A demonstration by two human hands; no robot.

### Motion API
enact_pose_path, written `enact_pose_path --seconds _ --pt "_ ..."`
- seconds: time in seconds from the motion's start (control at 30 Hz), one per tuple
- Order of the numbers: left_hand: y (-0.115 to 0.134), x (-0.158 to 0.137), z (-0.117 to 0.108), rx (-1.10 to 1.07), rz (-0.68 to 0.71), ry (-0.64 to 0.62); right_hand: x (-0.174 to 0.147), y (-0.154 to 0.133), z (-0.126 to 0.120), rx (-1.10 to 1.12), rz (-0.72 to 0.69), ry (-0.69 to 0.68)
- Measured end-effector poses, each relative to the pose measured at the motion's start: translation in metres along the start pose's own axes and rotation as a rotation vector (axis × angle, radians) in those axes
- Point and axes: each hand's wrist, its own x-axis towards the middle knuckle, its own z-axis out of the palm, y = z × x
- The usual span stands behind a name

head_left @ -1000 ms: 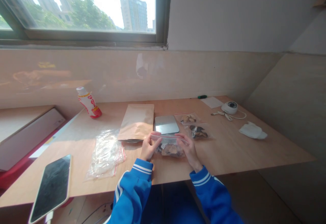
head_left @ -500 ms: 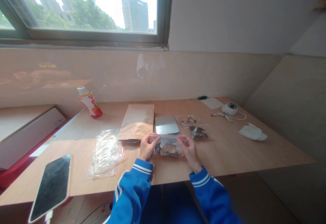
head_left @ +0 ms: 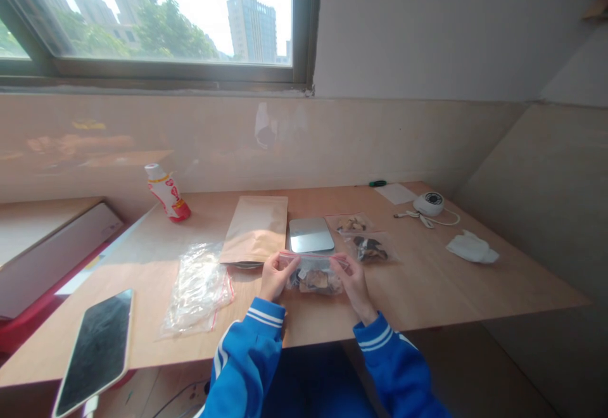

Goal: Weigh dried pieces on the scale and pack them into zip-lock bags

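Observation:
A clear zip-lock bag [head_left: 314, 280] with brown and dark dried pieces inside is held at the table's front, between both hands. My left hand [head_left: 276, 275] pinches the top left corner of its red-lined zip edge. At the top right corner, my right hand [head_left: 349, 278] grips the same edge between thumb and fingers. Just behind the bag lies a flat silver scale [head_left: 311, 235]. To its left is a kraft paper pouch [head_left: 256, 231], its opening facing me. Right of the scale are a filled zip-lock bag [head_left: 369, 248] with dark pieces and another bag [head_left: 351, 223] with paler pieces.
Flat clear bags [head_left: 197, 288] lie left of my left hand. A phone [head_left: 97, 348] with a cable sits at the front left edge, and a red-white bottle [head_left: 168, 193] stands behind. Toward the right are a white camera [head_left: 428, 202], a crumpled tissue [head_left: 472, 247] and a green-handled tool [head_left: 378, 183].
The view has shifted very slightly. Both hands keep their hold on the bag's top edge in nearly the same place.

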Motion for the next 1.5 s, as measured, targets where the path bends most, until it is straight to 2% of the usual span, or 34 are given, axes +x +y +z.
enact_pose_path --seconds 0.17,0.33,0.47,0.6,0.83,1.07,1.23,1.5 --pt "0.0049 -0.0015 0.0002 -0.027 0.004 -0.078 -0.0031 -0.0054 -0.0005 0.028 0.006 -0.113" --pt "0.0077 -0.0013 -0.0004 -0.009 -0.017 -0.182 -0.0011 -0.0034 0.0016 -0.008 -0.016 -0.047" --pt "0.0063 -0.0002 -0.0003 0.025 0.042 -0.198 -0.0002 -0.0021 0.0024 -0.025 -0.028 -0.029" --pt "0.0039 -0.0006 0.0006 0.045 0.080 -0.180 -0.0014 -0.0042 0.0030 -0.033 -0.037 -0.030" --pt "0.0047 -0.0013 0.0020 0.078 0.057 -0.117 -0.0015 -0.0051 0.0041 -0.049 -0.070 -0.028" --pt "0.0092 -0.0035 0.0025 0.160 0.117 -0.045 -0.0013 -0.0052 0.0052 -0.086 -0.111 -0.035" --pt "0.0079 -0.0032 0.0031 0.107 0.054 -0.062 -0.0011 -0.0028 0.0050 -0.114 -0.129 -0.027" --pt "0.0084 -0.0037 0.0030 0.069 0.031 -0.074 -0.0028 -0.0049 0.0048 -0.080 -0.135 -0.008"
